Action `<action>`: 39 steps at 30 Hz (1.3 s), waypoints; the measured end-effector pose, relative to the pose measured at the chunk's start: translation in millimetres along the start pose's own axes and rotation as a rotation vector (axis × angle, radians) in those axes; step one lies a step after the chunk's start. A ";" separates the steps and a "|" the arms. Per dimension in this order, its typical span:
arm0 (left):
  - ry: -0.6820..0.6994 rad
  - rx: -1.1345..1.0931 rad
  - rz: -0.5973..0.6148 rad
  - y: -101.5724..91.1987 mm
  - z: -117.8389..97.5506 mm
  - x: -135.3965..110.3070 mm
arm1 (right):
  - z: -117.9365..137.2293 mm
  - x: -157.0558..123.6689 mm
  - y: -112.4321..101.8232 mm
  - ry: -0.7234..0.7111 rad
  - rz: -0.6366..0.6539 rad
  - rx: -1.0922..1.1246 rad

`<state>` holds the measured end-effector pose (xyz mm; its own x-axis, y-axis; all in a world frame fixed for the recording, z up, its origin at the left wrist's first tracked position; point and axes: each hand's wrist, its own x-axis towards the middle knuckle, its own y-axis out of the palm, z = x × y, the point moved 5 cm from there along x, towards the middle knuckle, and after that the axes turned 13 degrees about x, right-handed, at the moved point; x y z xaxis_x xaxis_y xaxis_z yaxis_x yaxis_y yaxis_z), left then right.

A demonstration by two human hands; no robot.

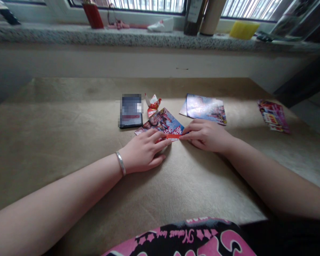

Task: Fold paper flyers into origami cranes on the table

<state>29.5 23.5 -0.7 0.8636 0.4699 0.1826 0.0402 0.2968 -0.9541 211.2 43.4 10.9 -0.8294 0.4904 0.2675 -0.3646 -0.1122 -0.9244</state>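
Note:
A printed sheet of glossy paper lies at the middle of the table, its near corner folded over to show a red and white strip. My left hand, with a silver bangle at the wrist, rests on the sheet's near left edge, fingers stretched out flat. At the right end of the folded strip, my right hand has its thumb and fingertips pressed together on the paper. Just behind the sheet stands a red and white folded paper figure. Part of the sheet is hidden under my fingers.
A phone with a blurred screen lies left of the sheet. Further printed sheets are behind my right hand, and colourful printed slips lie far right. A granite windowsill holds a yellow block and a red box.

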 end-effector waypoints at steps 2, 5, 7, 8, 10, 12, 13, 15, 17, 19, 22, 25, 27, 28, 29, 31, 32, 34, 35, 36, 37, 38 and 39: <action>0.000 0.004 0.000 0.3 0.2 -0.3 | 4.3 3.0 2.2 -0.013 -0.002 -0.001; 0.005 0.005 0.008 1.7 0.3 0.0 | 10.4 7.4 7.1 -0.031 -0.004 0.034; -0.003 -0.001 0.014 3.0 0.7 0.7 | 12.5 10.0 9.9 -0.028 -0.014 0.077; -0.010 -0.006 0.013 3.4 1.0 1.1 | 12.6 11.0 11.1 -0.019 -0.018 0.090; -0.027 -0.013 0.010 3.8 1.3 2.2 | 12.3 12.7 12.8 0.000 -0.021 0.095; -0.039 -0.015 0.001 3.4 1.2 3.2 | 12.0 13.8 13.5 0.010 -0.018 0.082; -0.043 -0.015 -0.005 3.0 1.0 3.7 | 11.9 14.2 13.7 0.010 -0.015 0.076; -0.050 -0.018 -0.018 2.0 0.7 4.5 | 11.5 14.6 13.8 0.011 -0.008 0.068; -0.058 -0.026 -0.027 1.3 0.7 5.0 | 10.5 14.4 14.3 0.011 -0.002 0.062; -0.060 -0.033 -0.027 1.1 0.7 5.2 | 9.5 13.9 14.9 0.008 0.002 0.055; -0.051 -0.024 -0.021 0.6 0.1 5.2 | 9.0 13.1 14.6 0.000 -0.006 0.040; -0.041 -0.021 -0.025 -1.0 0.3 4.3 | 10.3 12.9 12.9 -0.016 -0.011 0.023; -0.032 -0.022 -0.030 -2.5 1.3 3.3 | 11.7 12.8 12.0 -0.030 -0.003 0.013; -0.026 -0.022 -0.032 -3.3 2.1 2.7 | 12.1 12.6 11.7 -0.034 -0.001 0.010; -0.020 -0.024 -0.032 -4.2 3.1 2.2 | 12.3 12.4 11.4 -0.036 -0.002 0.008; 0.001 -0.034 -0.023 -5.7 5.2 1.3 | 11.9 11.6 10.9 -0.036 -0.009 0.009; 0.014 -0.044 -0.014 -6.3 6.3 0.9 | 11.4 11.2 11.0 -0.034 -0.013 0.009; 0.043 -0.069 0.002 -7.2 8.3 0.1 | 10.6 10.2 11.6 -0.034 -0.013 0.007; 0.049 -0.082 0.006 -7.5 9.6 -0.4 | 10.4 9.7 11.9 -0.035 -0.011 0.006; 0.056 -0.102 0.012 -7.5 10.9 -1.0 | 10.2 9.2 12.2 -0.037 -0.011 0.004; 0.069 -0.126 0.009 -7.7 11.8 -1.6 | 10.0 8.7 12.4 -0.037 -0.012 0.002; 0.077 -0.148 0.007 -7.8 12.7 -2.3 | 9.8 8.3 12.4 -0.036 -0.014 0.001; 0.080 -0.168 0.003 -7.8 13.9 -2.8 | 9.7 7.9 12.4 -0.034 -0.017 0.001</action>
<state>19.8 31.5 9.6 0.9010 0.4007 0.1661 0.1147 0.1491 -0.9821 196.0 37.4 4.1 -0.8370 0.4628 0.2919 -0.3787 -0.1049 -0.9196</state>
